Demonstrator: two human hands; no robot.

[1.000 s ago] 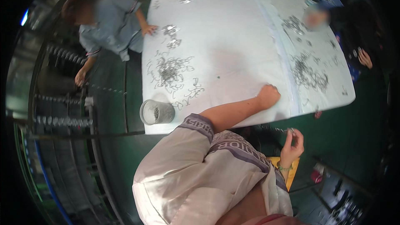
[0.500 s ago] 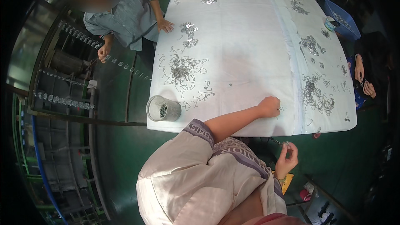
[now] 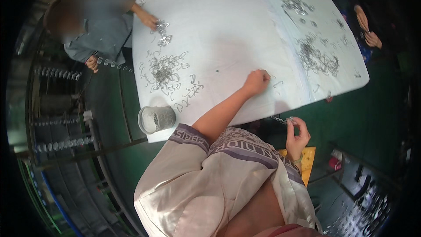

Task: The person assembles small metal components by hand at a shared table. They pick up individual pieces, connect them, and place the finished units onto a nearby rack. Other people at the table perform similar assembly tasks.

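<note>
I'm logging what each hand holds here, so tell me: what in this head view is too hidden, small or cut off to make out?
- Left hand: closed on the white table; its own curled fingers hide whatever is inside.
- Right hand: pinches a short chain piece below the table edge; the links are too small to count.
- Round container: contents blurred.
- Metal pieces: too small to tell their shape.
</note>
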